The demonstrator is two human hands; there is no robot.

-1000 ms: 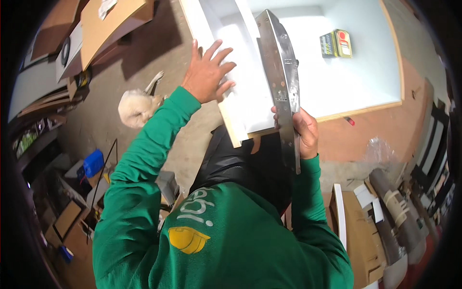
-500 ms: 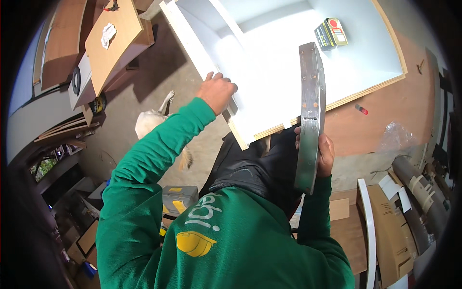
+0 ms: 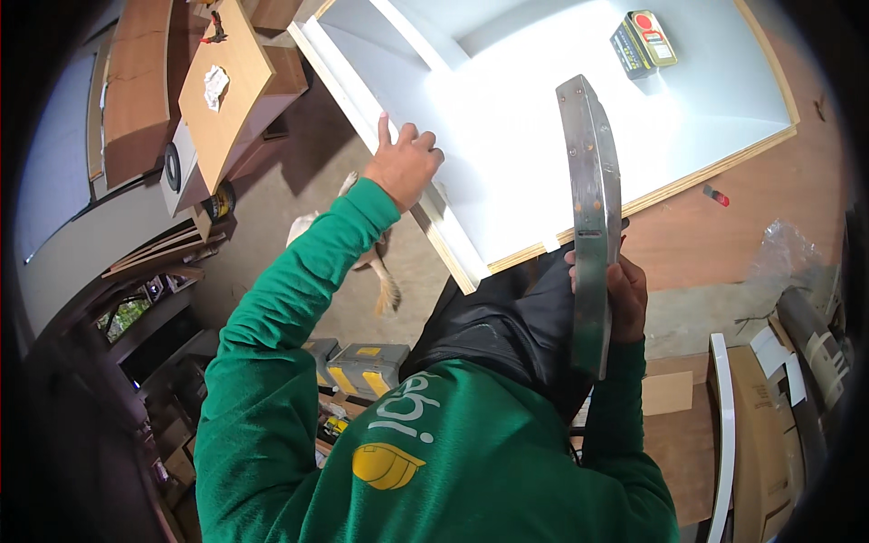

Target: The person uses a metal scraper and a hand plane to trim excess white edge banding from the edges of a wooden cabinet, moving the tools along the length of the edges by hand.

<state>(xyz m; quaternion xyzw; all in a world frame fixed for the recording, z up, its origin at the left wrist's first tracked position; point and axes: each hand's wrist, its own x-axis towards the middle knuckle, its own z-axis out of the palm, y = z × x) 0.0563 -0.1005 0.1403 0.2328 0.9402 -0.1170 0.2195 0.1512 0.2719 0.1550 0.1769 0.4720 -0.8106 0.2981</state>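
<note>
One metal bar [image 3: 588, 181] is being pinched in the right hand [image 3: 627, 294], and one cabinet [image 3: 688, 183] is being touched by the left hand [image 3: 403, 167], forefinger straight, others loosely bent.

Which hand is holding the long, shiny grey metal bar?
The right hand: it grips the long, shiny grey metal bar. The left hand has no bar; it is at the left edge of the open white box.

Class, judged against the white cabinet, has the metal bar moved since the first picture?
Yes: the metal bar has shifted right, its upper end now clear of the divider in the cabinet.
</note>
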